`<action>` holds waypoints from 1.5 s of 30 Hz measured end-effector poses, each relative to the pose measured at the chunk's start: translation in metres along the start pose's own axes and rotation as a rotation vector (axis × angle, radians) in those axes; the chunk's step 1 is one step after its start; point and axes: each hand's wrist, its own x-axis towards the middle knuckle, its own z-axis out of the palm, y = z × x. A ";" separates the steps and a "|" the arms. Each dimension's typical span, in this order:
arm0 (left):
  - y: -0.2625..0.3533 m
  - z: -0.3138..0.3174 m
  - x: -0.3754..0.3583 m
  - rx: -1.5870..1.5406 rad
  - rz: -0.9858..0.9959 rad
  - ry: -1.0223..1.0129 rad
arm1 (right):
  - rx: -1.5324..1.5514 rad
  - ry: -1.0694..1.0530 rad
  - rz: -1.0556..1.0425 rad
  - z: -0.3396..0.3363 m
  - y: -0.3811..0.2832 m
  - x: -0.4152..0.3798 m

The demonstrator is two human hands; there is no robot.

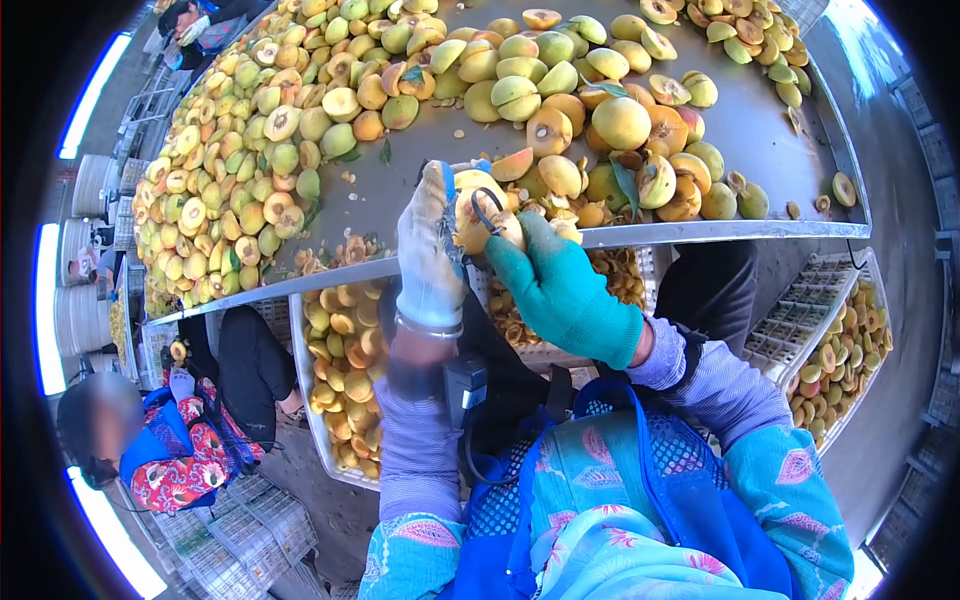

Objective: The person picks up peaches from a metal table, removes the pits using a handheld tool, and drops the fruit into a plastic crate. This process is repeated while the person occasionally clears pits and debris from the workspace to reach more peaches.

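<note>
My left hand (432, 245), in a white glove with blue on the palm side, holds a yellow-orange fruit (475, 225) over the metal table's front edge. My right hand (560, 290), in a green glove, is closed beside the fruit. A thin dark curved tool (483, 208) extends from the right fingers across the fruit. Most of the right fingertips are hidden. Beyond my hands, many whole and halved yellow-green fruits (530, 85) cover parts of the metal table (420, 150).
Crates of halved fruit stand below the table at left (345, 380) and at right (845, 350). A person (190, 440) sits at the lower left holding a fruit. Another person (200, 25) is at the top left. The table's metal rim (720, 232) runs before me.
</note>
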 end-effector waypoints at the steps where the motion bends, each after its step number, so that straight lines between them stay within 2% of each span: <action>1: 0.001 0.000 0.000 0.040 -0.006 -0.010 | -0.017 -0.006 -0.002 -0.001 0.002 0.001; 4: 0.002 0.001 0.002 0.150 0.057 -0.062 | -0.163 -0.155 -0.067 -0.019 0.001 0.011; 5: 0.004 0.005 0.000 0.160 0.043 -0.041 | -0.159 -0.176 -0.084 -0.020 0.008 0.013; 7: -0.003 0.006 -0.002 0.325 0.176 -0.026 | -0.127 -0.172 -0.033 -0.013 0.017 0.009; 8: -0.005 0.009 -0.002 0.287 0.159 0.000 | -0.112 -0.165 -0.011 -0.009 0.021 0.008; 9: -0.007 0.013 -0.002 0.249 0.144 0.026 | -0.073 -0.133 0.056 -0.002 0.018 0.002; 10: -0.009 0.016 -0.001 0.210 0.130 0.052 | 0.027 -0.033 0.021 0.010 0.022 -0.006; 12: -0.018 0.017 -0.006 0.232 0.144 0.118 | 0.210 -0.083 0.212 0.014 0.010 -0.015; 16: -0.029 0.007 -0.005 0.247 0.158 0.117 | 0.155 -0.095 0.000 0.025 0.025 -0.020; 20: -0.012 0.004 0.003 0.319 -0.034 0.037 | -0.003 -0.118 -0.146 0.026 0.034 -0.024; 22: -0.007 0.004 0.007 0.416 -0.146 0.052 | 0.015 -0.162 -0.123 0.028 0.038 -0.026; 25: -0.013 0.005 0.011 0.401 -0.061 0.012 | 0.134 -0.204 0.035 0.029 0.033 -0.024; 26: -0.015 0.006 0.010 0.403 -0.023 0.018 | 0.127 -0.206 0.024 0.029 0.033 -0.024; 29: -0.014 0.007 0.007 0.559 -0.075 0.054 | 0.100 -0.184 -0.032 0.026 0.034 -0.025; 31: -0.014 0.001 0.013 0.561 -0.123 0.012 | 0.254 -0.229 0.219 0.019 0.026 -0.021; 33: -0.009 0.004 0.011 0.494 -0.126 -0.018 | 0.582 -0.325 0.773 0.001 -0.011 -0.004; 35: -0.021 0.000 0.012 0.414 0.078 -0.109 | 0.677 -0.326 0.757 -0.001 -0.015 -0.007; 37: -0.025 -0.007 0.013 0.354 0.065 -0.188 | 0.834 -0.352 0.772 -0.001 -0.012 -0.012; 39: -0.008 -0.007 0.015 0.308 -0.143 -0.250 | 1.043 -0.412 0.802 -0.001 -0.007 -0.016; 42: -0.005 0.006 0.019 0.861 -0.145 -0.122 | 0.614 -0.337 0.695 -0.002 -0.013 -0.010; 43: -0.008 0.006 0.019 0.843 -0.090 -0.134 | 0.673 -0.347 0.718 -0.003 -0.014 -0.009; 45: -0.021 0.011 0.013 0.629 0.048 0.005 | 0.786 -0.373 0.767 -0.005 -0.015 -0.006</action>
